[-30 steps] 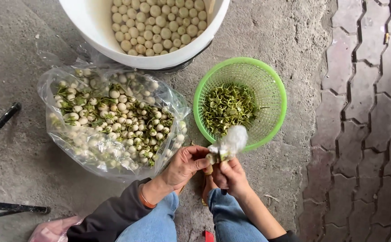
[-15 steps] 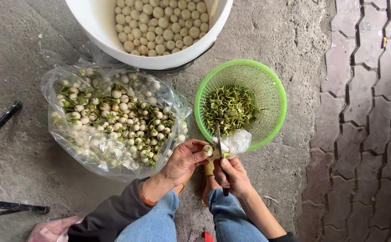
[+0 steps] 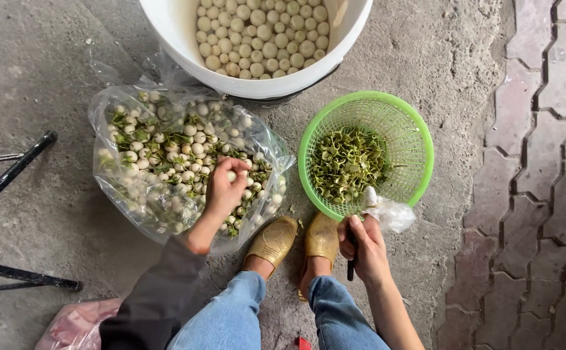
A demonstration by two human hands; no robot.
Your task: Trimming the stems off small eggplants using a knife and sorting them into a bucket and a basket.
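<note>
down on the concrete floor [image 3: 49, 78], the left hand [image 3: 226, 188] reaches into a clear plastic bag [image 3: 166, 155] of small white eggplants [image 3: 186, 139] that have their green caps on. its fingers curl around one of the little white fruits near the right side of the heap, so it is closed on a single eggplant while the rest lie loose around it. the right hand [image 3: 363, 241] sits well apart from the bag, just below the near rim of a green plastic basket [image 3: 412, 129]. it is closed around a dark-handled knife [image 3: 350, 266], whose handle pokes down out of the fist; the blade is hidden by the fingers. a crumpled bit of clear plastic [image 3: 390, 210] covers the thumb or fingertip and rests against the basket's edge.

inside the basket lies a pile of cut green caps [image 3: 351, 162]. above both, at the top of the view, stands a white bucket [image 3: 179, 26] filled with trimmed white eggplants without caps. two gold shoes [image 3: 296, 241] sit between the bag and the basket, with blue jeans [image 3: 231, 317] below. black metal legs [image 3: 11, 175] cross the floor at the left, and brick paving [image 3: 542, 194] runs along the right.
</note>
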